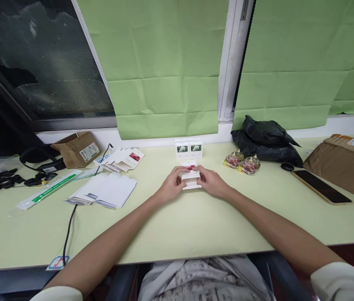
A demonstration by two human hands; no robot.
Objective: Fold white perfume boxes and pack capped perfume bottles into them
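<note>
**Two hands pinch one small white carton at the middle of the table**

With the white carton (191, 181) as the centre of a clock face, its near end gapes toward 6 o'clock, showing a hollow inside, and a red floral print lies on its far part, toward 12. Whether it rests on the pale tabletop (202, 228) or is lifted slightly, I cannot tell.

The left hand (173, 184) grips from 9 o'clock: thumb at the near opening, fingers bent over the side and top, spread only as wide as the cardboard between them. The right hand (213, 182) mirrors it from 3 o'clock, its thumb by the opening and its fingers curled over the upper edge. Fingertips on the far side are partly hidden.

Just beyond, at 12, stand two white boxes (182, 151) with white-flower pictures. Between 2 and 3 sit two clear ornaments (249, 164) with pink contents; behind them, at 2, are black plastic bags (268, 144). A smartphone (321, 187) lies well apart at 3.

At 9 lie blank white flattened cartons (114, 189), with printed flattened cartons (129, 158) just above, toward 10. A black cable (68, 234) runs down at 8.
</note>
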